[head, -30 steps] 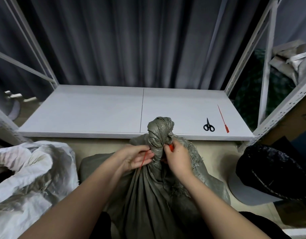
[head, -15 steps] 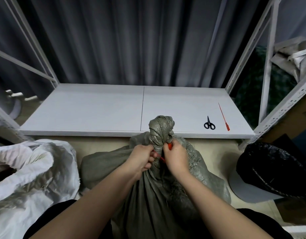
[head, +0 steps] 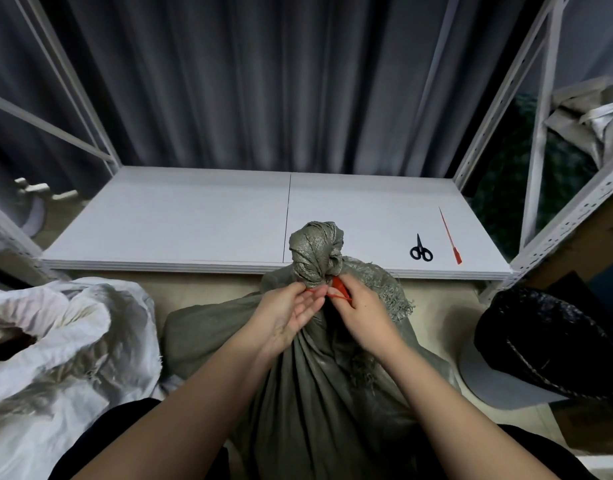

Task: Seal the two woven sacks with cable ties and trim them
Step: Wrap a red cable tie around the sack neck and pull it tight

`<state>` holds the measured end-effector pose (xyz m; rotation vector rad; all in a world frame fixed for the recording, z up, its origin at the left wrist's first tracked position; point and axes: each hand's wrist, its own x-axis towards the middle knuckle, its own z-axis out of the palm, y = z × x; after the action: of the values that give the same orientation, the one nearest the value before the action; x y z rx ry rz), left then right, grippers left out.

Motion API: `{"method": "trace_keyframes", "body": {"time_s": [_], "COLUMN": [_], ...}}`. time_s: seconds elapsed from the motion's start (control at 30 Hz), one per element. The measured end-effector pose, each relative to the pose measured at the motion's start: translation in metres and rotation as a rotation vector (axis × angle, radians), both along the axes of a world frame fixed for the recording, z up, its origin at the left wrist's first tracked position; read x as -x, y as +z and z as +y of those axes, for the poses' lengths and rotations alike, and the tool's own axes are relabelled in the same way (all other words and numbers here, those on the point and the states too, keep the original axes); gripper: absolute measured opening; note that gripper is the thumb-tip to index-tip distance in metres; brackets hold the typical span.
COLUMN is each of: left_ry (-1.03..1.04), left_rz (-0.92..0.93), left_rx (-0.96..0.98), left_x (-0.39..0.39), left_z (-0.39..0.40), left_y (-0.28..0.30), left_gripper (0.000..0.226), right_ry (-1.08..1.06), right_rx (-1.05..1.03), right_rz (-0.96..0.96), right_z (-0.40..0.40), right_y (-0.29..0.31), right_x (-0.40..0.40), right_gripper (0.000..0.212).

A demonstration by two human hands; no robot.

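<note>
A grey-green woven sack (head: 312,375) stands in front of me, its neck gathered into a twisted bunch (head: 315,251). A red cable tie (head: 338,292) runs round the neck just under the bunch. My right hand (head: 364,313) pinches the tie's red head end against the sack. My left hand (head: 287,317) pinches the thin red tail at its fingertips, palm turned up. A white woven sack (head: 56,351) lies open at the left. Black scissors (head: 420,250) and a second red cable tie (head: 449,235) lie on the white shelf board (head: 194,220).
White metal rack uprights (head: 537,161) frame the shelf on both sides, with a dark curtain behind. A black bin on a grey base (head: 547,344) sits at the right. Bundled cloth (head: 596,116) rests on the right rack.
My left hand has uncurled from a fist on the tail to an upturned palm pinching it at the fingertips. The tie's tail now shows much shorter between my hands.
</note>
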<state>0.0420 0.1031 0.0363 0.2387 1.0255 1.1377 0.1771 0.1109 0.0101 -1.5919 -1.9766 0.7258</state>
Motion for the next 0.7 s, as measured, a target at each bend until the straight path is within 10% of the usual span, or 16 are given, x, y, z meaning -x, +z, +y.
{"method": "trace_keyframes", "body": {"time_s": [0.7], "left_ry": [0.188], "left_rz": [0.124], "left_rx": [-0.189], "left_x": [-0.022], "left_z": [0.005], "left_y": [-0.016], "left_gripper": [0.019], "right_ry": [-0.022], "right_rx": [0.18], "right_rz": [0.34], "right_z": [0.003], "right_y": [-0.006], "right_x": [-0.016], "right_gripper": [0.022]}}
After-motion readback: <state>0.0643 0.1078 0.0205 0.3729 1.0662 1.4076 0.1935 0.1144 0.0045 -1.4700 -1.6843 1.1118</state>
